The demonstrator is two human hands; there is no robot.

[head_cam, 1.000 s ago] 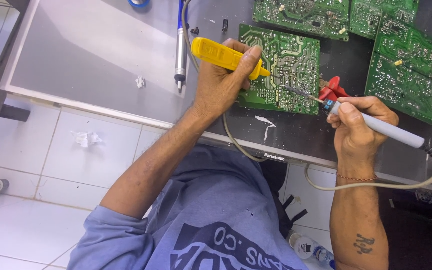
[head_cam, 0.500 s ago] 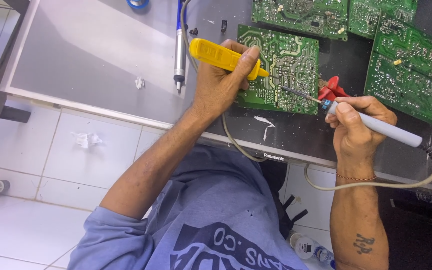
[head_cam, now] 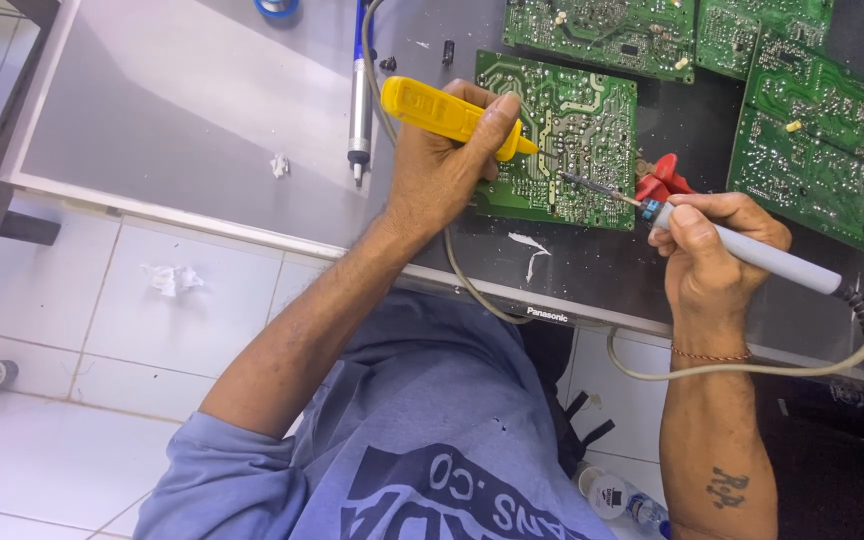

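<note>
— Two hands, both busy, in the head view. The left hand has its fingers closed around a yellow suction pump, thumb lying along the top, nozzle down on the nearest circuit board. The right hand grips a grey soldering iron like a pen, its thin tip resting on the same board, just beside the nozzle.

— So which stage is that?

— Judging by the two tips meeting at one spot on the solder side, heat is going into a joint with the pump held ready next to it. I'd say the work is in the middle of a joint, not at its end.

— What does it call for from here?

— A steady iron on that one pad, and the nozzle kept close and square to it; a slip could touch the neighbouring tracks.

— Where does the board lie?

— Flat on the dark panel, between the hands, solder side up.

— Count things for me.

— Four green boards: the one under the tools, two along the top edge, one at the right. One pump, one iron with one cord. One pair of red handles just behind the iron's tip. One silver pen-shaped tool on the grey sheet.
</note>
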